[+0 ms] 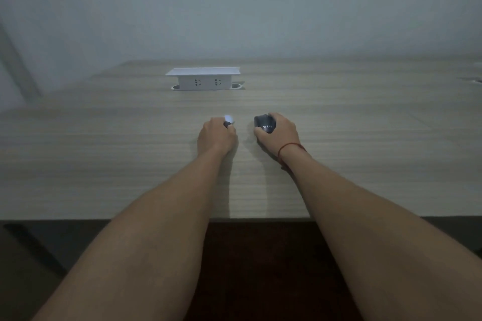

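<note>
A small dark object with a pale rounded tip (228, 120) sits upright on the table, near a dark rounded gadget (264, 124) bearing white lettering.

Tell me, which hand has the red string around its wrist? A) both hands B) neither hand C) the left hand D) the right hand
D: the thin red string bracelet circles the wrist of the right hand, which grips a small dark round device with white lettering; the left hand has a bare wrist.
</note>
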`<state>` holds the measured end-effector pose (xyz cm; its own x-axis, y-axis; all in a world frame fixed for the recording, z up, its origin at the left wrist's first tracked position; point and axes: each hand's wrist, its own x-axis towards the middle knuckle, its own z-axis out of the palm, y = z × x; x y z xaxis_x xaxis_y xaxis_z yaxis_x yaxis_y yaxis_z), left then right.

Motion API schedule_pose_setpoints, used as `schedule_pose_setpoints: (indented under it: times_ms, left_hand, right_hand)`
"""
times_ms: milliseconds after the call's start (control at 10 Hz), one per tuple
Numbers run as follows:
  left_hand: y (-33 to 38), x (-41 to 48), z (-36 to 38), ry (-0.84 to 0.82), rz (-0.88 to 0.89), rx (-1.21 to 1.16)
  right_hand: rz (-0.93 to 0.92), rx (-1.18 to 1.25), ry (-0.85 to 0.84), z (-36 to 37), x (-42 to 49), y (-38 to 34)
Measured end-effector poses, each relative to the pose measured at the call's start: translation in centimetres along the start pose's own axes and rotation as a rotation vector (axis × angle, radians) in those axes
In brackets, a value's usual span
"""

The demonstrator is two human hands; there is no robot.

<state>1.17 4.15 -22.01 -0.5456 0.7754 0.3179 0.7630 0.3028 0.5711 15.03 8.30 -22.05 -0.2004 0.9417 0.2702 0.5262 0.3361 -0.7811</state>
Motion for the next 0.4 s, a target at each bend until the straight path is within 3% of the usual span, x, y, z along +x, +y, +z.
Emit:
schedule_pose_setpoints:
  times_ms: [400]
  left_hand:
    - [-1.4, -3.8, -1.4, -0.079, -0.024, -0.053]
  right_hand:
    - [0.016, 0.020, -0.013, -1.6, -4.4, 0.3]
